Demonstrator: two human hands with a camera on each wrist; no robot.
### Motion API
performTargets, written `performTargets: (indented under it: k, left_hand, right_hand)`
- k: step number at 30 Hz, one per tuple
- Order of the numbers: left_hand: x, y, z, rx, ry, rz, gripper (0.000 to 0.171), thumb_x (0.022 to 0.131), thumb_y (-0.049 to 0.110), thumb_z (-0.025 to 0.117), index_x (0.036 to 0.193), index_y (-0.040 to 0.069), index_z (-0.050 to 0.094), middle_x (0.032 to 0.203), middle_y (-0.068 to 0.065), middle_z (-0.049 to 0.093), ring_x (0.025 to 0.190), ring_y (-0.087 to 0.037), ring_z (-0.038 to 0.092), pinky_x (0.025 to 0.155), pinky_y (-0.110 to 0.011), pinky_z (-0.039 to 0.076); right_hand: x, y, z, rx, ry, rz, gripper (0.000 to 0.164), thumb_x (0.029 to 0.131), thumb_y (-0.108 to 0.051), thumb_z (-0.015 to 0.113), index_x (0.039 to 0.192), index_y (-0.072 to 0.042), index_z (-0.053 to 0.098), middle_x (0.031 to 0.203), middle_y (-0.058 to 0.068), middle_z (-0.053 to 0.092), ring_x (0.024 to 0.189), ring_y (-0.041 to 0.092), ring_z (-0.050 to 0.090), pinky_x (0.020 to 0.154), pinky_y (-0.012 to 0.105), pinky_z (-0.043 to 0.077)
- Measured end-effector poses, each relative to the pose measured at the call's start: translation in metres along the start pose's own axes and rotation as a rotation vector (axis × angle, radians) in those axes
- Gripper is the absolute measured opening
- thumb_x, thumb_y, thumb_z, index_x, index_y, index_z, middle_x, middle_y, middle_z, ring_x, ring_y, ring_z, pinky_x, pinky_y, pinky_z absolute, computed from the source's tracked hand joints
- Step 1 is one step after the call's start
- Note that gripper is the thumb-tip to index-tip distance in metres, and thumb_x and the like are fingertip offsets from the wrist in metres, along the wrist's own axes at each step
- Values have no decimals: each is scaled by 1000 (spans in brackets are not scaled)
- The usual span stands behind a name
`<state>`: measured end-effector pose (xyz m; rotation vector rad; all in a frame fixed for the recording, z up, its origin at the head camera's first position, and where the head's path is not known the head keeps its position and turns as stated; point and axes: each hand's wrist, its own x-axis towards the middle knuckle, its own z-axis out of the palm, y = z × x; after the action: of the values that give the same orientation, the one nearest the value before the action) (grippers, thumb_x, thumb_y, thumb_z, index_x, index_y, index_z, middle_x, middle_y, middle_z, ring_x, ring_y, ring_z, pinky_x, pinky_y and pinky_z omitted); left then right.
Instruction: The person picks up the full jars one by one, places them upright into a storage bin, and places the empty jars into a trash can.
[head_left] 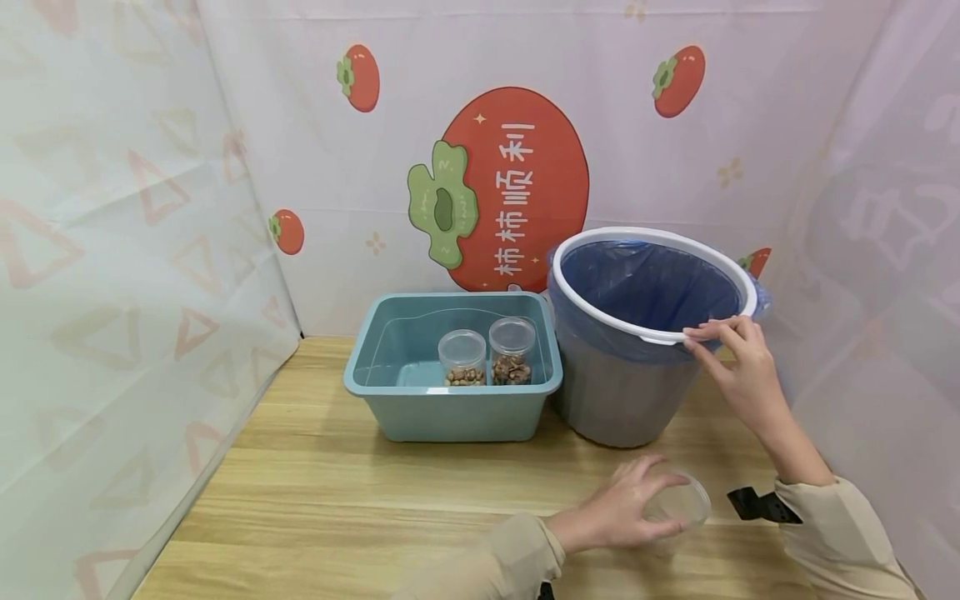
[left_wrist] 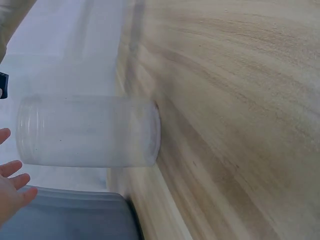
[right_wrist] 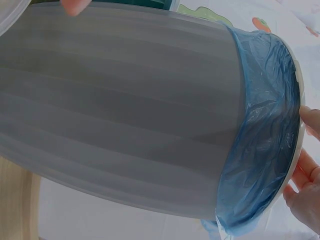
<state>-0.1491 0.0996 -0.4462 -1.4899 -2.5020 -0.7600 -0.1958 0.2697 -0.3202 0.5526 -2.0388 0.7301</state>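
An upright clear plastic jar (left_wrist: 90, 132) stands on the wooden table. My left hand (head_left: 626, 504) is beside it with fingers spread; the left wrist view shows the fingertips (left_wrist: 12, 167) apart from its wall. No contents show through the jar's side. At the right, my right hand (head_left: 738, 367) pinches the white rim (head_left: 660, 336) of a grey trash can (head_left: 615, 396) between thumb and fingers. A blue bag (right_wrist: 260, 125) lines the can and folds over its outside.
Left of the trash can, a blue-green plastic basin (head_left: 450, 417) holds two lidded jars, one with nuts (head_left: 465, 377) and one with brown pieces (head_left: 512, 369). A printed curtain (head_left: 322, 167) stands behind the table (head_left: 315, 500) and along its sides.
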Motion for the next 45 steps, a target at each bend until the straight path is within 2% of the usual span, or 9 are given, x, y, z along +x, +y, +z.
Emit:
performTargets:
  k: [5,10,15,21,29,33,40,45]
  left_hand:
    - [1,1,6,15,-45,-7,49,87,43,50,131,21,41,138,-7,30,128,-16,27,99,-31,29]
    - [2,2,11,-7,-107,-39,53,87,45,48,135,23,36,142,-8,22,130,-17,22,100,-33,28]
    - [3,3,14,-15,-124,-61,56,86,47,49,135,24,35,143,-7,20,130,-15,21,101,-31,26]
    - [5,2,18,-31,-131,-74,56,86,47,49,135,24,35,143,-7,20,129,-15,23,100,-30,27]
    - [7,-3,25,-35,-84,-66,54,86,46,50,133,23,37,139,-6,26,127,-14,28,98,-28,31]
    - [8,-5,27,-62,-56,-55,53,85,45,53,131,23,38,135,-5,31,121,-11,35,91,-20,35]
    - [7,-8,25,-96,80,-52,51,77,41,65,121,21,48,122,-3,42,111,-6,43,81,-9,34]
    - [3,-12,19,-120,147,-86,50,73,40,70,116,22,52,112,1,45,99,-1,47,75,-5,33]
  right_hand:
    - [0,0,0,-1,3,-9,25,63,13,70,85,4,63,86,16,51,98,4,43,85,16,25]
    - [0,0,0,2,3,-9,25,62,13,70,85,4,63,86,16,51,99,1,41,85,16,25]
    - [0,0,0,9,6,-8,25,63,13,70,85,4,63,85,17,51,100,-2,40,85,15,25]
    - [-1,0,-1,3,-1,-5,23,64,12,70,85,4,63,86,17,51,99,2,41,86,15,25]
    - [-1,1,0,9,-9,-5,25,63,14,70,85,5,63,86,17,51,100,-4,38,86,15,24]
    - [-1,1,0,10,-9,-5,25,63,15,70,85,5,63,85,17,50,100,-5,37,86,15,24]
    - [-1,1,0,8,-5,-1,25,63,14,70,85,5,63,85,17,50,100,-4,35,85,15,24]
    - [-1,1,-1,-3,-7,4,27,62,14,70,86,5,63,85,17,50,100,-2,37,86,15,24]
